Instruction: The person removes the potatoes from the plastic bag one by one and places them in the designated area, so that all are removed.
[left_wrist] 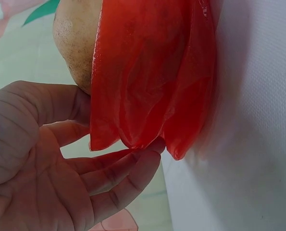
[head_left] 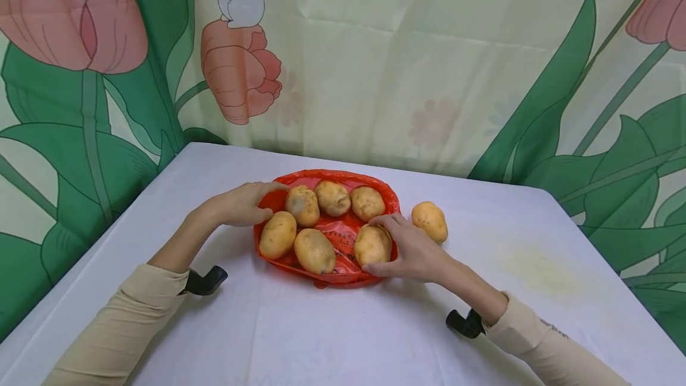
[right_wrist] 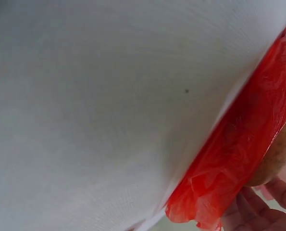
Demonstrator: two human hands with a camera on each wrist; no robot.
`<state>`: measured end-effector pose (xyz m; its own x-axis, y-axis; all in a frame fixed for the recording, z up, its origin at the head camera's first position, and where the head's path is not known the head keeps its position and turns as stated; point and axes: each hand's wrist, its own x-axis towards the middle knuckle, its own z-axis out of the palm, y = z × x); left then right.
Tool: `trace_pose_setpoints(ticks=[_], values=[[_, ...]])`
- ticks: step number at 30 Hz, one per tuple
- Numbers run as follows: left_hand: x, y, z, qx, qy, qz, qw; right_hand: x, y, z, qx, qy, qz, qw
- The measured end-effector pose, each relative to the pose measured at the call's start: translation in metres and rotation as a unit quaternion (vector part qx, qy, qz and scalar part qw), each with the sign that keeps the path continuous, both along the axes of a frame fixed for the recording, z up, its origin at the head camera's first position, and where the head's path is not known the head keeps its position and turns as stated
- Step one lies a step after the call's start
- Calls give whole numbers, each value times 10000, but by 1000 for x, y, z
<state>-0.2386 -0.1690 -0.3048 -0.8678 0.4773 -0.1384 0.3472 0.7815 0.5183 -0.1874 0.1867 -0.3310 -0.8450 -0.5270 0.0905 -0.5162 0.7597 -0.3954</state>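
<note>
A red plastic bag (head_left: pixel 343 282) lies spread open with its rim rolled into a shallow bowl, holding several potatoes. My left hand (head_left: pixel 241 204) is at the bag's left side; the left wrist view shows that hand (left_wrist: pixel 51 159) with thumb and fingers curled about the red plastic edge, beside a potato (left_wrist: pixel 78 41). At the bag's right end, my right hand (head_left: pixel 412 249) holds a potato (head_left: pixel 373 246) between thumb and fingers. The right wrist view catches only part of this hand (right_wrist: pixel 263 209), its fingertips against the potato (right_wrist: pixel 277 154) above the red rim.
One loose potato (head_left: pixel 430 221) sits on the white-covered table (head_left: pixel 321 338), outside the bag, just beyond my right hand. Behind the table hangs a curtain (head_left: pixel 364 76) printed with tulips and leaves. A yellowish stain marks the cloth at right.
</note>
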Motion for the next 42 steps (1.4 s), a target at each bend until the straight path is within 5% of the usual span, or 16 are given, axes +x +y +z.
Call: trace_pose_setpoints(ticks=[23, 42], values=[[1, -1, -1, 6, -37, 28, 10000, 3, -3, 1, -186, 345, 297, 9988], [2, 0, 0, 15, -80, 38, 10000, 13, 14, 11, -869, 876, -74, 9923]])
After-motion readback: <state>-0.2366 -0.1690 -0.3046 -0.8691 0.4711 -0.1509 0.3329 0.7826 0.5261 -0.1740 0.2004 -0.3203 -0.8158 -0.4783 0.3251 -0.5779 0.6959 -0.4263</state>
